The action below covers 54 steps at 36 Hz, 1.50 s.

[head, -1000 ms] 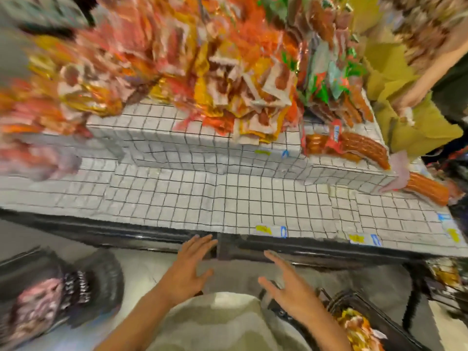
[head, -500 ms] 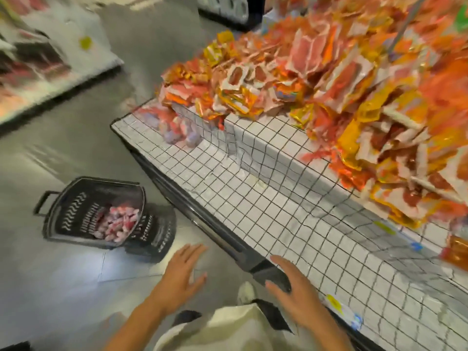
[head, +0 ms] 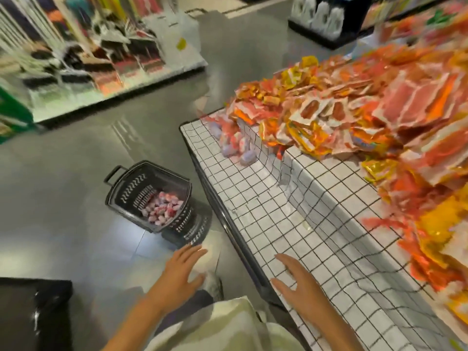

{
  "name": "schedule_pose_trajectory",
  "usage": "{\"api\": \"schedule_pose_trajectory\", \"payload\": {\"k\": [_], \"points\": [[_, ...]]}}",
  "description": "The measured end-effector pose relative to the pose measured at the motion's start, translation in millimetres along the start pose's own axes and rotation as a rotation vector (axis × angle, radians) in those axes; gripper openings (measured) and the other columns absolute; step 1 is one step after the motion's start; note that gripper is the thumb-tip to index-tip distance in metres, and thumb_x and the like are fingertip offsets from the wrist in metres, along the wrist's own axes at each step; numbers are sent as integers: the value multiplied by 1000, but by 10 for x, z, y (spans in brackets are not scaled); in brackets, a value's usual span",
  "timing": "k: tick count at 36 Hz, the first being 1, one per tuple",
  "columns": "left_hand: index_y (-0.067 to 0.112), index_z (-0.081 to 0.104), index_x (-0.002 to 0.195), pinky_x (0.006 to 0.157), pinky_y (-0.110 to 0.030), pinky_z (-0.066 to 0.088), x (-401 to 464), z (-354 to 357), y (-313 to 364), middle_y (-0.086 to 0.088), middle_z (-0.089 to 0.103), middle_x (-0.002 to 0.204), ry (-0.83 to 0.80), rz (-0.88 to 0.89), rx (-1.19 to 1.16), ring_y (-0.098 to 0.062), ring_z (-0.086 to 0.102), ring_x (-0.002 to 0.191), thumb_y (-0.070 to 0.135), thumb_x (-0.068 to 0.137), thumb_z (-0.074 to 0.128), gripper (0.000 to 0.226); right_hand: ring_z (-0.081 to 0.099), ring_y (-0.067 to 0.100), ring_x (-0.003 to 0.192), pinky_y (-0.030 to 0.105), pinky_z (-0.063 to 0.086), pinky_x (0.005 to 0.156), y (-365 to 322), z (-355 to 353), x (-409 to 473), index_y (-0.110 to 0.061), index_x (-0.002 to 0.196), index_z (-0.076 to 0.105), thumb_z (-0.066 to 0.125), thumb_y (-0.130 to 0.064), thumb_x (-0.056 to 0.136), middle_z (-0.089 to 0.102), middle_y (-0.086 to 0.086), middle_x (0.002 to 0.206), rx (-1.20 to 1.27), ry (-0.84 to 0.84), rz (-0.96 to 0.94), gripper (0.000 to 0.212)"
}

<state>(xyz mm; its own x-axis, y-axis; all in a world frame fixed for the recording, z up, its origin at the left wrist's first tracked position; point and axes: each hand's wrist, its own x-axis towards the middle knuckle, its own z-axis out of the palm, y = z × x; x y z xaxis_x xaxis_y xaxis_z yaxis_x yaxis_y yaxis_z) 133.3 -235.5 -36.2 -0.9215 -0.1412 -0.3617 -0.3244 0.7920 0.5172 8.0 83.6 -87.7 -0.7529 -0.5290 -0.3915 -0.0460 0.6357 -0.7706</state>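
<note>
My left hand [head: 180,273] hovers with straight spread fingers over the grey floor, holding nothing. My right hand [head: 300,291] is held flat with fingers spread above the front edge of the white grid-tiled display counter [head: 298,224]; I cannot tell if it touches it. A black shopping basket [head: 131,183] stands on the floor to the left of the counter, with several pink and white wrapped packets [head: 162,210] in it. It lies ahead of my left hand. A large heap of orange, red and yellow snack packets [head: 359,117] covers the counter's upper step.
A few pale purple and pink packets [head: 236,145] lie on the lower step near the counter's far corner. Store shelving [head: 101,59] runs along the far left across a grey aisle. A dark fixture [head: 33,315] sits at the lower left. Another display [head: 321,16] stands far back.
My view has swung left from facing the counter to looking along it, bringing the basket and aisle into sight. Both hands stay open and low in front of me.
</note>
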Motion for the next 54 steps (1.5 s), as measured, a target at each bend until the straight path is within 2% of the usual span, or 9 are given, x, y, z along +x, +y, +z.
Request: {"api": "schedule_pose_trajectory", "payload": {"k": [7, 11, 15, 21, 29, 39, 46, 51, 54], "points": [[30, 35, 152, 120, -23, 3, 303, -163, -332, 14, 25, 160, 13, -28, -12, -10, 15, 151, 38, 99, 56, 57, 37, -9, 139, 34, 40, 117, -270, 80, 407, -54, 143, 40, 65, -54, 93, 37, -34, 151, 25, -62, 54, 57], [33, 34, 152, 124, -31, 9, 625, -332, -725, 12, 25, 161, -36, -33, -45, -14, 15, 152, 40, 99, 56, 57, 37, -12, 138, 23, 34, 115, -537, 192, 729, -51, 145, 40, 65, -50, 94, 38, -31, 152, 12, -46, 102, 57], [32, 33, 152, 123, -31, 11, 1040, -605, -1126, 10, 25, 162, -88, -8, -29, -14, 16, 151, 37, 99, 56, 59, 36, -5, 142, 30, 32, 120, -909, 328, 1136, -43, 148, 40, 65, -45, 96, 38, -24, 155, -9, -12, 144, 58], [24, 38, 151, 118, -22, 12, 1592, -1280, -1605, 6, 31, 158, -103, 57, -44, -14, 25, 146, 33, 98, 57, 57, 42, -8, 134, 14, 34, 108, -1587, 656, 1785, -60, 132, 42, 67, -47, 93, 41, -40, 137, 39, 21, 181, 48], [11, 46, 146, 117, -33, 29, 2043, -1958, -2251, -7, 44, 150, -155, 83, -58, -25, 40, 139, 27, 95, 61, 55, 42, 3, 140, 30, 35, 119, -2136, 841, 2406, -37, 148, 45, 63, -47, 97, 44, -21, 151, -10, 36, 202, 55], [10, 48, 144, 115, -25, 28, 2650, -2170, -2408, -8, 46, 148, -175, 39, -83, -24, 42, 138, 13, 93, 66, 53, 42, -3, 139, 33, 39, 117, -2258, 607, 3052, -46, 140, 49, 67, -42, 95, 47, -30, 146, 154, 237, 187, 48], [12, 47, 144, 114, -19, 21, 3193, -2296, -1944, -4, 44, 149, -124, 62, -154, -20, 37, 140, 15, 96, 64, 51, 51, 7, 134, -1, 42, 87, -2412, 236, 3599, -39, 140, 54, 69, -26, 96, 55, -11, 146, 168, 534, 59, 48], [24, 47, 144, 120, -28, 26, 3568, -2342, -1652, 6, 43, 150, -106, 138, -168, -13, 34, 142, 25, 99, 60, 46, 51, 33, 125, 43, 46, 103, -2325, 132, 3883, -9, 134, 63, 77, -19, 89, 61, 8, 138, -96, 645, 147, 47], [32, 49, 141, 118, -26, 27, 3757, -2345, -1524, 13, 43, 148, -128, 199, -161, -5, 33, 140, 29, 100, 58, 42, 54, 31, 113, 44, 49, 97, -2181, 140, 3934, -8, 115, 73, 80, -19, 86, 69, 5, 120, -190, 708, 156, 32]]}}
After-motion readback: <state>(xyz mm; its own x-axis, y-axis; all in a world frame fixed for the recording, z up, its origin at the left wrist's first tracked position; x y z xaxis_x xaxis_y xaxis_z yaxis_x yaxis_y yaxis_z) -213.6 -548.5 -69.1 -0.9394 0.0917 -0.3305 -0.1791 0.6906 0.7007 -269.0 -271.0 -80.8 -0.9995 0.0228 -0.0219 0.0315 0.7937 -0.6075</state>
